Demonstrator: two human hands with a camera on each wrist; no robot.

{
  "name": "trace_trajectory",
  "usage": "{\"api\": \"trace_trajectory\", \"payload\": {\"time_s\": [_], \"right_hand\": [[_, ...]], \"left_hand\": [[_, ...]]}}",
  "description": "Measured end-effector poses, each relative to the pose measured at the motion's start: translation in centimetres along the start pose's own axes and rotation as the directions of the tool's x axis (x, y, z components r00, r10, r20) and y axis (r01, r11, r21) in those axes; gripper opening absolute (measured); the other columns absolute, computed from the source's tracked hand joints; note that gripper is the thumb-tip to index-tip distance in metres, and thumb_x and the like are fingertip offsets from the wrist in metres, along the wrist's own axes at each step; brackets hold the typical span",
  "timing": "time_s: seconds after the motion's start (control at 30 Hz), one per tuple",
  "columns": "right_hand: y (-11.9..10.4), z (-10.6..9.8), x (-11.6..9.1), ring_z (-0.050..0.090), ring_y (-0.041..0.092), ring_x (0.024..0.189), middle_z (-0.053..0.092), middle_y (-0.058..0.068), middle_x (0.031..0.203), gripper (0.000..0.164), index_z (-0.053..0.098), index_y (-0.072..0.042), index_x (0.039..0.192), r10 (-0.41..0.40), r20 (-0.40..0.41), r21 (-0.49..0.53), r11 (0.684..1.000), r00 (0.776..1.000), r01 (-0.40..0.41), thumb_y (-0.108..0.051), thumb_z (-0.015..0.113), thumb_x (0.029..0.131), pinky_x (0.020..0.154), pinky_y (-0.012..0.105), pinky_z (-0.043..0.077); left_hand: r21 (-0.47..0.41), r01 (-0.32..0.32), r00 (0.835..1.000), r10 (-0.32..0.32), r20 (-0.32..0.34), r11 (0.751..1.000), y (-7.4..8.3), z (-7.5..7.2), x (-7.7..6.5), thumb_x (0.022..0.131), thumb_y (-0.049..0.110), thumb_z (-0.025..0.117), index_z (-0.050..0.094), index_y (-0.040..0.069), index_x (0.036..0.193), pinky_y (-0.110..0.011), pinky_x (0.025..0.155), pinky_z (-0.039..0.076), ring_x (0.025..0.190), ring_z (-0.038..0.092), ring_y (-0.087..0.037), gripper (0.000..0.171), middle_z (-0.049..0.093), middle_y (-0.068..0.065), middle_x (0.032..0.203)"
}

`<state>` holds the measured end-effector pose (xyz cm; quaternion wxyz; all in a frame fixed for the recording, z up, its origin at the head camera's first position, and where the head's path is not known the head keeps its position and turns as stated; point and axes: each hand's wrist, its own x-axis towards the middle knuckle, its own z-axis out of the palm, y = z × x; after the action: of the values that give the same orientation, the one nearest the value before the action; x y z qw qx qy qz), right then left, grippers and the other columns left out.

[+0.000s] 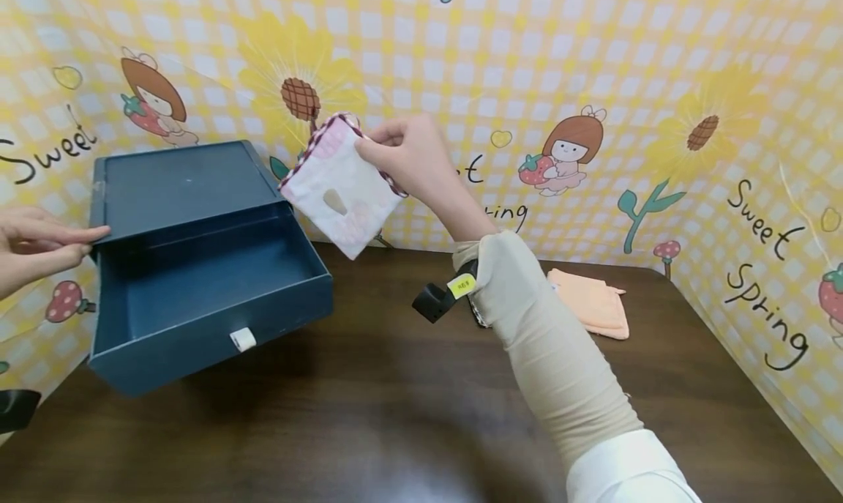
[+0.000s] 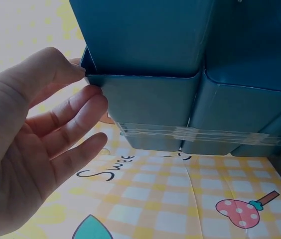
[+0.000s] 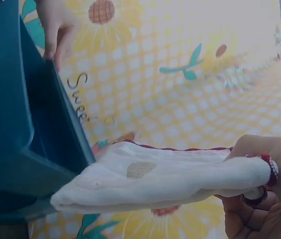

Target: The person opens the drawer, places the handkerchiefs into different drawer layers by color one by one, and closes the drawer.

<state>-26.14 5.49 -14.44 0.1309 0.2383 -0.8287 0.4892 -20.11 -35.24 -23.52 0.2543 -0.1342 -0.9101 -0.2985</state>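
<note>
My right hand (image 1: 411, 155) pinches one edge of a folded white cloth (image 1: 352, 188) with red-and-white trim and a brownish patch. The cloth hangs in the air, just right of a dark blue drawer box (image 1: 187, 184). Its drawer (image 1: 283, 305) is pulled out toward me, with a bare interior and a white tab (image 1: 243, 339) on the front. At the box's left side, my left hand (image 1: 39, 247) pinches the rim between thumb and fingers, as the left wrist view shows up close. In the right wrist view, the cloth's corner (image 3: 70, 196) overlaps the drawer's edge.
A folded peach cloth (image 1: 593, 305) lies on the brown table (image 1: 369, 415), right of my forearm. Something dark-patterned (image 1: 481, 316) is mostly hidden behind my right wrist. Yellow checked fabric (image 1: 421, 71) lines the walls behind the table.
</note>
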Motion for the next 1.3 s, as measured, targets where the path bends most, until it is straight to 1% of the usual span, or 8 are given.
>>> {"api": "trace_trajectory", "payload": {"time_s": [0.13, 0.3, 0.4, 0.5, 0.53, 0.63, 0.8, 1.3], "right_hand": [[-1.6, 0.7, 0.2, 0.04, 0.014, 0.04, 0.053, 0.005, 0.052, 0.013, 0.072, -0.007, 0.078, -0.053, 0.014, -0.016, 0.998, 0.998, 0.053, -0.016, 0.063, 0.084, 0.042, 0.023, 0.032], [-2.9, 1.9, 0.7, 0.043, 0.014, 0.045, 0.057, 0.006, 0.055, 0.014, 0.072, -0.007, 0.077, -0.116, 0.044, -0.052, 0.992, 0.992, 0.118, -0.014, 0.063, 0.084, 0.045, 0.023, 0.034], [-3.3, 2.9, 0.9, 0.046, 0.011, 0.049, 0.06, 0.003, 0.06, 0.015, 0.072, -0.006, 0.075, -0.144, 0.079, -0.085, 0.985, 0.986, 0.151, -0.013, 0.062, 0.084, 0.048, 0.021, 0.036], [-3.7, 4.3, 1.2, 0.046, 0.01, 0.051, 0.059, 0.001, 0.063, 0.019, 0.07, -0.006, 0.069, -0.158, 0.148, -0.128, 0.976, 0.976, 0.177, -0.012, 0.06, 0.085, 0.05, 0.02, 0.036], [-3.9, 4.7, 1.3, 0.046, 0.009, 0.052, 0.06, -0.001, 0.064, 0.019, 0.07, -0.007, 0.069, -0.141, 0.176, -0.14, 0.976, 0.974, 0.166, -0.012, 0.06, 0.085, 0.05, 0.019, 0.037], [-4.4, 6.0, 1.3, 0.043, 0.009, 0.048, 0.053, 0.0, 0.056, 0.026, 0.064, -0.008, 0.061, -0.134, 0.252, -0.181, 0.966, 0.958, 0.183, -0.013, 0.057, 0.086, 0.047, 0.019, 0.032], [-5.0, 7.6, 1.1, 0.036, 0.01, 0.041, 0.038, -0.001, 0.046, 0.036, 0.053, -0.008, 0.052, -0.139, 0.315, -0.207, 0.955, 0.939, 0.21, -0.014, 0.055, 0.088, 0.043, 0.02, 0.024], [-4.8, 10.2, 1.8, 0.028, 0.007, 0.038, 0.031, -0.002, 0.044, 0.047, 0.043, -0.009, 0.046, -0.01, 0.529, -0.294, 0.936, 0.849, 0.194, -0.016, 0.054, 0.092, 0.044, 0.019, 0.024]], "left_hand": [[0.059, 0.011, 0.999, -0.013, 0.03, 0.998, 0.0, -0.3, -0.1, 0.086, -0.002, 0.058, 0.061, 0.043, 0.101, -0.005, 0.05, 0.036, 0.06, 0.041, 0.007, 0.048, 0.05, 0.012, 0.076], [0.218, -0.002, 0.995, -0.02, 0.099, 0.976, 0.2, -0.6, 0.0, 0.084, 0.003, 0.063, 0.066, 0.001, 0.111, -0.007, 0.049, 0.035, 0.061, 0.039, 0.005, 0.026, 0.053, -0.009, 0.078], [0.273, -0.016, 0.996, -0.008, 0.085, 0.962, -0.5, -0.4, 0.0, 0.083, 0.006, 0.066, 0.065, 0.022, 0.115, -0.01, 0.049, 0.037, 0.06, 0.04, 0.004, 0.035, 0.053, -0.003, 0.076], [0.285, -0.046, 0.996, 0.023, 0.083, 0.957, -0.5, -0.5, -0.1, 0.083, 0.004, 0.066, 0.066, 0.023, 0.114, -0.01, 0.049, 0.038, 0.06, 0.041, 0.002, 0.036, 0.053, -0.001, 0.074], [0.291, -0.047, 0.997, 0.026, 0.077, 0.956, -0.3, -0.5, -0.2, 0.082, 0.003, 0.066, 0.066, 0.022, 0.113, -0.009, 0.049, 0.037, 0.059, 0.04, 0.003, 0.036, 0.053, -0.001, 0.074], [0.279, -0.072, 0.993, 0.044, 0.106, 0.957, 1.5, -0.8, -0.3, 0.081, -0.003, 0.065, 0.065, -0.009, 0.103, -0.007, 0.049, 0.034, 0.057, 0.039, 0.003, 0.023, 0.055, -0.01, 0.073], [0.263, -0.07, 0.996, 0.052, 0.078, 0.962, 2.8, -1.0, -0.4, 0.079, -0.007, 0.064, 0.066, -0.01, 0.101, -0.011, 0.045, 0.033, 0.057, 0.036, 0.0, 0.022, 0.055, -0.009, 0.07], [0.254, -0.052, 0.997, 0.036, 0.068, 0.966, 2.8, -1.1, -0.5, 0.079, -0.004, 0.064, 0.067, -0.008, 0.101, -0.025, 0.039, 0.029, 0.053, 0.035, -0.005, 0.022, 0.057, -0.015, 0.076]]}}
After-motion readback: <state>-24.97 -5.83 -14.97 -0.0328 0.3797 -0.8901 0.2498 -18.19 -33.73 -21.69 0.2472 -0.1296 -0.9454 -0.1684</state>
